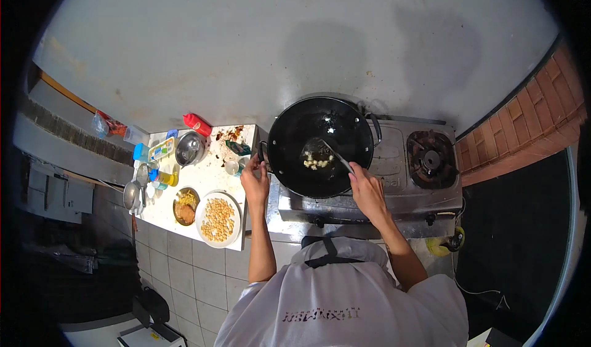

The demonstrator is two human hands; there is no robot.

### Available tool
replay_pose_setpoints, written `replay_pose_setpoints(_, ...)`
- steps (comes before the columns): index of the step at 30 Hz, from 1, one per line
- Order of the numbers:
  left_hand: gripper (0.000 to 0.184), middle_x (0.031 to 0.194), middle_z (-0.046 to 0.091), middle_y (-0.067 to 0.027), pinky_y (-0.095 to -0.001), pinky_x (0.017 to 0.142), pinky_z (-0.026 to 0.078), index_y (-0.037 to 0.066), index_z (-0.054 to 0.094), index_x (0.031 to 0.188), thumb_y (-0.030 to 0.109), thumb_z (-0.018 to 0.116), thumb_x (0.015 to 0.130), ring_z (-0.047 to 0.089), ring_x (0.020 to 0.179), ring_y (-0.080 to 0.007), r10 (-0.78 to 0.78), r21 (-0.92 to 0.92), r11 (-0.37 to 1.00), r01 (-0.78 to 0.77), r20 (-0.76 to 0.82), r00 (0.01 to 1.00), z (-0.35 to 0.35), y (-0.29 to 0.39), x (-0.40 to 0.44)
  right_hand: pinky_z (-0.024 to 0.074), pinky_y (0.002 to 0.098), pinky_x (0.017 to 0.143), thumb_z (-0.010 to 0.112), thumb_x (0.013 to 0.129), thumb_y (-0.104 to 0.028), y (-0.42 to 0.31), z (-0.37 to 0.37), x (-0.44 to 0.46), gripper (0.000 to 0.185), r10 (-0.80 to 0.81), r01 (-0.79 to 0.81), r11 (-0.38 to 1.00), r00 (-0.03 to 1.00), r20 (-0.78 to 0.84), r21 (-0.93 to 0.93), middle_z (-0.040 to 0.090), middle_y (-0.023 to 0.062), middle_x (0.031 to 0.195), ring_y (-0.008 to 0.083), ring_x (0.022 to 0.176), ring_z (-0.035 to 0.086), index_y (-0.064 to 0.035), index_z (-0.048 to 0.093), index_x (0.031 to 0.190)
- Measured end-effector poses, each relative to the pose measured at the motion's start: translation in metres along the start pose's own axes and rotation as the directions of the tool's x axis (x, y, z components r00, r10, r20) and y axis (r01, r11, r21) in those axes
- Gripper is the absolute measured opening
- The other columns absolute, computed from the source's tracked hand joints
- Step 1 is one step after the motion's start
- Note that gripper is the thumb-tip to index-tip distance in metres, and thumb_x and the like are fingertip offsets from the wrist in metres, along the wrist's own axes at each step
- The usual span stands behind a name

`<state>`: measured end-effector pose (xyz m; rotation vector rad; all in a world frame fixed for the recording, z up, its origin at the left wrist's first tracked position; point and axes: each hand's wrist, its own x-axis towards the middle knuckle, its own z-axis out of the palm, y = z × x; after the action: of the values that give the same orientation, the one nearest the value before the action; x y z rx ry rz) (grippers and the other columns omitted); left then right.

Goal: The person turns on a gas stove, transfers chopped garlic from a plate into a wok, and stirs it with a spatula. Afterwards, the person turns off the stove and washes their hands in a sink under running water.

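Observation:
A large black wok (294, 122) sits on the left side of the gas stove. My left hand (255, 184) is closed around its left handle. In my right hand (365, 190) is the handle of a metal spatula (338, 157), which slants down into the wok. Its head is near a small heap of pale chopped pieces (316, 162), which may be garlic, at the bottom of the pan. Around the food the surface looks shiny, as if oiled.
The bare burner (431, 160) is at right on the steel stove (389, 168). On the white table (209, 168) at left stand a plate of beige pieces (218, 219), a bowl of yellow and brown food (185, 207), a metal bowl (190, 148) and a red bottle (197, 124).

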<state>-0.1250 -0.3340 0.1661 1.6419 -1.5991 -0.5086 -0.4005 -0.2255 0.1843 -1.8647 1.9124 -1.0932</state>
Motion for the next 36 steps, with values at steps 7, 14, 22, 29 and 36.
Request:
replay_pose_setpoints(7, 0.029, 0.085, 0.067, -0.0214, -0.0379, 0.071, 0.050, -0.003, 0.066, 0.114, 0.007, 0.065, 0.087, 0.064, 0.075, -0.0288, 0.023, -0.010, 1.000, -0.023, -0.050, 0.998, 0.004, -0.008, 0.001, 0.0542, 0.0457, 0.063, 0.054, 0.087, 0.000, -0.017, -0.003, -0.001, 0.043, -0.030, 0.070, 0.985, 0.970, 0.240, -0.159, 0.055, 0.0220, 0.091, 0.0396, 0.075, 0.066, 0.0000, 0.052, 0.130)
replay_pose_setpoints(14, 0.030, 0.085, 0.067, -0.0215, -0.0377, 0.072, 0.050, -0.005, 0.065, 0.115, 0.008, 0.065, 0.088, 0.064, 0.076, -0.0291, 0.047, 0.031, 0.998, -0.046, -0.034, 0.998, 0.004, -0.009, 0.002, 0.0558, 0.0442, 0.062, 0.055, 0.081, 0.006, -0.025, -0.011, 0.015, 0.048, -0.090, 0.176, 0.952, 0.943, 0.321, -0.250, 0.057, 0.0246, 0.094, 0.0386, 0.076, 0.067, 0.0026, 0.051, 0.129)
replay_pose_setpoints(22, 0.034, 0.082, 0.066, -0.0180, -0.0356, 0.076, 0.049, -0.004, 0.062, 0.120, 0.009, 0.065, 0.089, 0.064, 0.079, -0.0239, 0.035, 0.011, 0.999, -0.035, -0.026, 0.999, 0.005, -0.006, 0.001, 0.0559, 0.0424, 0.059, 0.058, 0.077, 0.007, -0.013, -0.004, 0.026, 0.051, -0.125, 0.200, 0.955, 0.941, 0.315, -0.220, 0.058, 0.0261, 0.091, 0.0384, 0.069, 0.067, 0.0042, 0.052, 0.127)
replay_pose_setpoints(29, 0.030, 0.083, 0.067, -0.0204, -0.0371, 0.072, 0.050, -0.005, 0.065, 0.115, 0.007, 0.064, 0.088, 0.064, 0.076, -0.0284, 0.030, 0.031, 0.999, -0.029, -0.031, 0.999, 0.005, -0.003, 0.002, 0.0570, 0.0355, 0.060, 0.060, 0.078, 0.004, -0.016, -0.007, 0.022, 0.047, -0.345, 0.419, 0.843, 0.902, 0.260, -0.337, 0.053, 0.0165, 0.093, 0.0266, 0.069, 0.067, 0.0021, 0.054, 0.125)
replay_pose_setpoints(36, 0.031, 0.085, 0.068, -0.0214, -0.0382, 0.073, 0.050, -0.005, 0.065, 0.115, 0.008, 0.064, 0.087, 0.066, 0.077, -0.0296, 0.025, 0.030, 0.999, -0.023, -0.042, 0.999, 0.005, -0.005, 0.003, 0.0572, 0.0321, 0.061, 0.060, 0.080, -0.001, 0.000, -0.003, 0.017, 0.048, -0.429, 0.516, 0.766, 0.854, 0.295, -0.382, 0.048, 0.0118, 0.092, 0.0202, 0.069, 0.063, -0.0016, 0.053, 0.128)
